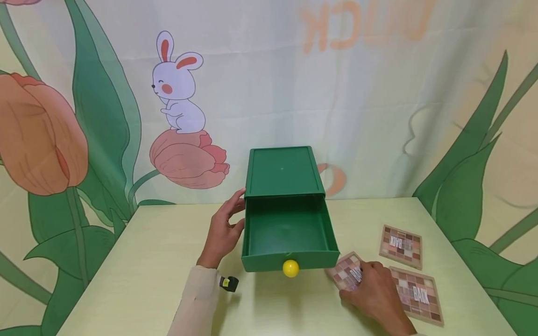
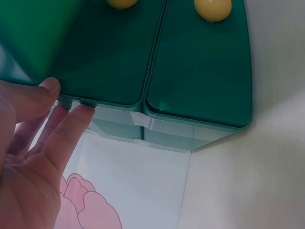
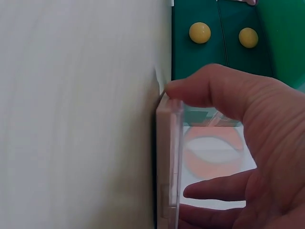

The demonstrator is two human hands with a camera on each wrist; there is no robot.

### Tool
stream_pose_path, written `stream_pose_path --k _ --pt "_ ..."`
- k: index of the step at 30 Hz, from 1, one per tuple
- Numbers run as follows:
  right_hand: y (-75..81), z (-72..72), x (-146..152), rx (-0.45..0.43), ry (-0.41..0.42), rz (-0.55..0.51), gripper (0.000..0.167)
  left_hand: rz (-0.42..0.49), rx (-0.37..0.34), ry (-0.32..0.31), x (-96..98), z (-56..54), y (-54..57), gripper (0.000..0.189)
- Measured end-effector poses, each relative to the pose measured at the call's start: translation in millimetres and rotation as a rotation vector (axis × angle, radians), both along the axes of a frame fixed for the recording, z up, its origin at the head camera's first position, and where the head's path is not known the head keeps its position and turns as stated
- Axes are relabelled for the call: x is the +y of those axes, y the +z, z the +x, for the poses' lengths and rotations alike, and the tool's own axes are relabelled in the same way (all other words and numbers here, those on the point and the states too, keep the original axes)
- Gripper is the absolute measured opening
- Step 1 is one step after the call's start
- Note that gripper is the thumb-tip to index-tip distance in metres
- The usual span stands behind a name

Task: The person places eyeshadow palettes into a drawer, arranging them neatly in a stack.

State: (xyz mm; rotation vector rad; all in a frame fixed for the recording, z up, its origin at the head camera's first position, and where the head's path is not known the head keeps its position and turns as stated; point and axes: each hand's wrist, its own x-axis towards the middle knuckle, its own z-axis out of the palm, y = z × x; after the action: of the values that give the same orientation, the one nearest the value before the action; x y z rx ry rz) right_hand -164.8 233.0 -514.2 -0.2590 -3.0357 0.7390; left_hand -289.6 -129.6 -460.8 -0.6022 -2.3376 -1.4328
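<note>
A green drawer cabinet stands at the back of the table, its top drawer pulled out with nothing inside. My left hand is at the cabinet's left side, fingers extended; in the left wrist view its fingertips meet the cabinet edge just below the drawer. To the right of the drawer, my right hand grips an eyeshadow palette by its edges. The right wrist view shows the thumb at one end of this palette, seen edge-on close over the table.
Two more eyeshadow palettes lie on the right of the table, one partly beside my right wrist. A yellow knob sticks out from the drawer front. Two lower drawers are closed. A printed curtain hangs behind.
</note>
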Motion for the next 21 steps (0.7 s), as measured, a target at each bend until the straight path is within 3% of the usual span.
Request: stream_pose_path --k 14,21 --pt "14.1 0.3 4.5 0.007 0.005 -0.004 0.095 0.01 -0.002 0.009 0.7 0.2 -2.3 0.083" --pt "35.7 6.2 7.6 0.067 0.027 0.005 0.091 0.023 -0.009 0.008 1.1 1.2 -1.8 0.082"
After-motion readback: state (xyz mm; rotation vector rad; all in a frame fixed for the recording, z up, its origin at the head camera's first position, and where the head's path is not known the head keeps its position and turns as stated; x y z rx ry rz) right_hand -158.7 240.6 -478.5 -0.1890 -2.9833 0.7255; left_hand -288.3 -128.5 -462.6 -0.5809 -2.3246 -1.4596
